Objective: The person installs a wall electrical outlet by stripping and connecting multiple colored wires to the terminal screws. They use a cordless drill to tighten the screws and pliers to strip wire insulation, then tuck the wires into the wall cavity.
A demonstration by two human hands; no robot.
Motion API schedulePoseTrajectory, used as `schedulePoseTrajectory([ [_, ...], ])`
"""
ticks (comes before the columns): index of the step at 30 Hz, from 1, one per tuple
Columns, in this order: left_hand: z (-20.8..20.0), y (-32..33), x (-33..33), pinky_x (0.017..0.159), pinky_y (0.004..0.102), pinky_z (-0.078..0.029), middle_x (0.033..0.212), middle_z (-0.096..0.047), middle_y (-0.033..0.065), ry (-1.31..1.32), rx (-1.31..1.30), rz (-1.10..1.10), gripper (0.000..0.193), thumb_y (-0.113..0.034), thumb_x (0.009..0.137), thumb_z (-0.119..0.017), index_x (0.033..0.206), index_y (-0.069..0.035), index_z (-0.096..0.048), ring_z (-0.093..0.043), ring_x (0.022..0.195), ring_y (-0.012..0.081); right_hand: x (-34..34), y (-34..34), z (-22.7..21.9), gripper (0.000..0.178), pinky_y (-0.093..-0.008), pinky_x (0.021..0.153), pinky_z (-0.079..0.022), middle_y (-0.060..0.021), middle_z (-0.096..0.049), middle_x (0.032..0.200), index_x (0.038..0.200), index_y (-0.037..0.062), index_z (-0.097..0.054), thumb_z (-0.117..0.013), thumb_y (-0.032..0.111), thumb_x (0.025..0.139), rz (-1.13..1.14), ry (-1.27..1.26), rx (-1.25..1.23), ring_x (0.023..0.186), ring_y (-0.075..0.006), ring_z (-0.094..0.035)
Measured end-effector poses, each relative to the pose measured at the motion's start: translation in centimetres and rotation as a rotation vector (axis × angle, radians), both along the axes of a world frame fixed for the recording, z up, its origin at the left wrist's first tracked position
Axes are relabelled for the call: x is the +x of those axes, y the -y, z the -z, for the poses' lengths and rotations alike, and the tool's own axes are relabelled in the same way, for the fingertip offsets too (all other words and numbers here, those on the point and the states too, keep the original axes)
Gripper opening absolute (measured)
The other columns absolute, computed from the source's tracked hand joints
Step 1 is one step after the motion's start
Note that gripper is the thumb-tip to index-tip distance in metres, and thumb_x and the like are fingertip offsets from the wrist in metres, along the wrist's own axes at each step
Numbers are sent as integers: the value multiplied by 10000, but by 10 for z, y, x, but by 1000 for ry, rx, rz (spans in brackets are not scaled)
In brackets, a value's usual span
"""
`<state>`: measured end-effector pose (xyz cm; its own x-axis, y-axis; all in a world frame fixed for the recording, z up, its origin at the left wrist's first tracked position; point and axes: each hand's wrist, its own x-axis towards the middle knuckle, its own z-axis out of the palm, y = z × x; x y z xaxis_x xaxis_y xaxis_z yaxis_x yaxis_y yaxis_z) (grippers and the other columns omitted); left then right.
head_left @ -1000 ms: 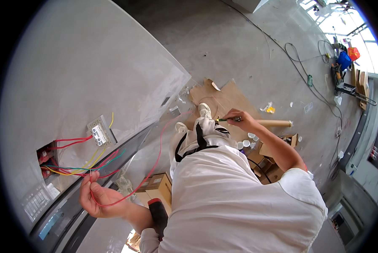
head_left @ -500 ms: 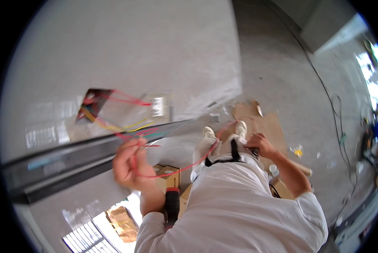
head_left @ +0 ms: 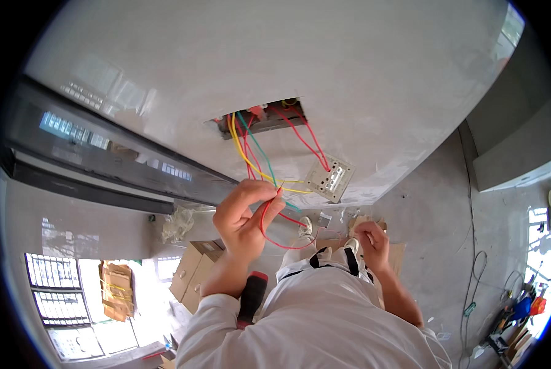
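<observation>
- In front of the torso, the left hand (head_left: pixel 243 219) is pinching a thin, looping red plastic-coated wire (head_left: pixel 287 248), seemingly not yet joined.
- Alongside, the right hand (head_left: pixel 374 243) is curling; whether it's gripping anything, I cannot tell.
- Beyond, a square, pale plastic plate (head_left: pixel 344 176) is hanging tilted off the wall, two red leads (head_left: pixel 327 165) apparently joined already.

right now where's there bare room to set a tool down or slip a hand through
Mostly bare gray floor shows between the cardboard and the cable. For a hand, room appears along the wall, right of the cream plate. Crowded: from the wall opening to the left hand, where red, yellow and green wires bunch.
</observation>
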<state>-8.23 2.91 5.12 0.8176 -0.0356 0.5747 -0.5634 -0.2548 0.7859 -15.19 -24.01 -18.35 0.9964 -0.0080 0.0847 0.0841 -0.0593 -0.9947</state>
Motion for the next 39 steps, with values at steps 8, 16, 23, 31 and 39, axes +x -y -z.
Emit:
schedulePoseTrajectory([
  [8, -36, -21, 38, 696, 285, -503, 877, -703, 90, 62, 32, 50, 162, 100, 802, -795, 910, 43, -689, -643, 766, 161, 22, -135, -181, 460, -472, 972, -517, -158, -681, 1169, 1178, 13, -632, -683, -51, 726, -999, 757, 44, 1131, -354, -644],
  [16, -31, 16, 35, 711, 269, -536, 882, -727, 116, 27, -25, 142, 169, 146, 809, -780, 934, 57, -711, -677, 785, 160, 13, -170, -145, 493, -484, 925, -518, -113, -682, 1050, 1132, 68, -673, -815, 191, 677, -1373, 584, -264, 1051, -362, -645],
  [23, -32, 1, 49, 823, 306, -606, 937, -740, 133, -167, -71, 252, 163, 170, 869, -716, 998, 71, -713, -737, 869, 196, 5, -58, -89, 509, -456, 767, -520, -118, -660, 976, 1120, 98, -734, -816, 193, 626, -923, 312, -267, 915, -344, -652],
  [31, 9, -6, 30, 900, 421, -616, 1101, -696, 198, -250, -272, 240, 177, 89, 889, -738, 1062, 77, -702, -730, 998, 303, -57, 85, -83, 659, -386, 837, -537, -81, -684, 1015, 1318, 83, -651, -912, 320, 761, -373, -19, 161, 906, -221, -661],
  [39, 53, 31, 32, 1134, 474, -443, 1428, -581, 235, -207, -169, 140, 291, 139, 819, -770, 1075, 7, -727, -553, 1366, 356, 22, -35, -65, 630, -480, 1048, -527, -168, -646, 1334, 1394, 54, -493, -790, 237, 869, 308, -73, 647, 1207, -296, -653],
])
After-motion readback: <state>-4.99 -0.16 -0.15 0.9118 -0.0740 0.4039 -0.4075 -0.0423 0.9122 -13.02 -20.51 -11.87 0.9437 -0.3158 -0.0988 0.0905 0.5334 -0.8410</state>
